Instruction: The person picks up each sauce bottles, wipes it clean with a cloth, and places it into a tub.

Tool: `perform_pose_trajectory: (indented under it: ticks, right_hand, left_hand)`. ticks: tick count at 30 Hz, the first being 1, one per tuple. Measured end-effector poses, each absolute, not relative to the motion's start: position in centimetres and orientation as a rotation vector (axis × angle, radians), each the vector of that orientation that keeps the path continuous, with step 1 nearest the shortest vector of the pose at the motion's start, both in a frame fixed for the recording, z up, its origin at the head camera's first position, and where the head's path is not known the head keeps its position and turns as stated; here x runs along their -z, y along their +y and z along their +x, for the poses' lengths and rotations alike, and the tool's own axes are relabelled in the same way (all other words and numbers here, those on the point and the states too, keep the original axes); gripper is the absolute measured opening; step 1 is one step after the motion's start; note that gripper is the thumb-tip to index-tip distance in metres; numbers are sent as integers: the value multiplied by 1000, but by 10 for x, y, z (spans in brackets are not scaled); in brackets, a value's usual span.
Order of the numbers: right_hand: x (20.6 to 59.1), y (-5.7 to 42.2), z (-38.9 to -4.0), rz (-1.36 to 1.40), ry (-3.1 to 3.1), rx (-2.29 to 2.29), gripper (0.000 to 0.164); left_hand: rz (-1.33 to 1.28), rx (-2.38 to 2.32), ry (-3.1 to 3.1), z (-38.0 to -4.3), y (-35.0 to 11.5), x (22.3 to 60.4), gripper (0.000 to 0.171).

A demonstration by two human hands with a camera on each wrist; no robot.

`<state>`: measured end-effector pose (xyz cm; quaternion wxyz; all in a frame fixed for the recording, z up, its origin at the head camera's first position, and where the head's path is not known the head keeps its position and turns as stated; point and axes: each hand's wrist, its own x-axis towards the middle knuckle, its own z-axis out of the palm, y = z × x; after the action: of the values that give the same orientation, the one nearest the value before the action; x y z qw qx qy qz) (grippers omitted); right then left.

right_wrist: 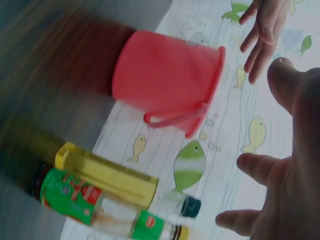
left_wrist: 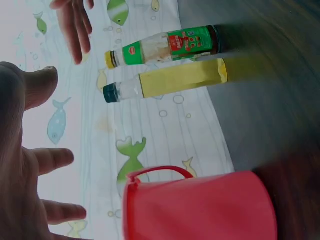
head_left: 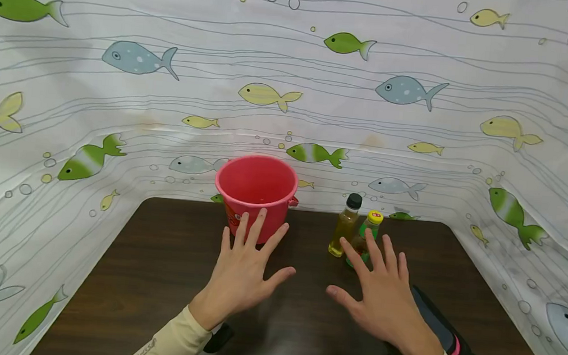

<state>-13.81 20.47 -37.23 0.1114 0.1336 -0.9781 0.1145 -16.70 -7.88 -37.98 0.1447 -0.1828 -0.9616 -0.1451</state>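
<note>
Both hands hover over the table with fingers spread, holding nothing. In the head view my left hand (head_left: 242,272) is in front of a red plastic bucket (head_left: 255,220), its fingertips overlapping the bucket in the picture. My right hand (head_left: 380,293) hangs nearer two bottles at the back right. One is a clear bottle of yellow oil (head_left: 344,228) with a dark cap; beside it stands a bottle with a yellow cap and green label (head_left: 374,225), partly hidden by my fingers. The left wrist view shows the bucket (left_wrist: 200,210) and its handle apart from the hand.
A dark zipped pouch (head_left: 434,320) with a pink trim lies on the table to the right, partly behind my right forearm. The dark wooden table (head_left: 153,279) is bordered at the back and sides by a white fish-patterned cloth (head_left: 295,49).
</note>
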Motion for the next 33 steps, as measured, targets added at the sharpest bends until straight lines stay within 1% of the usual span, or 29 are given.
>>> perform_pose_trajectory:
  ticks: [12, 21, 28, 33]
  right_hand:
    - [370, 241, -121, 278, -2913, -326, 89]
    - [376, 269, -107, 142, -2971, -334, 93]
    - [383, 276, -98, 103, -2965, -327, 94]
    - [384, 279, -95, 98, -2955, -307, 93]
  left_hand:
    - [-653, 456, -2782, -180, -62, 376, 81]
    - [-812, 547, -2791, -198, -26, 374, 75]
    - [-853, 512, -2811, -219, 0, 372, 75]
    - [-891, 448, -2772, -231, 9, 362, 73]
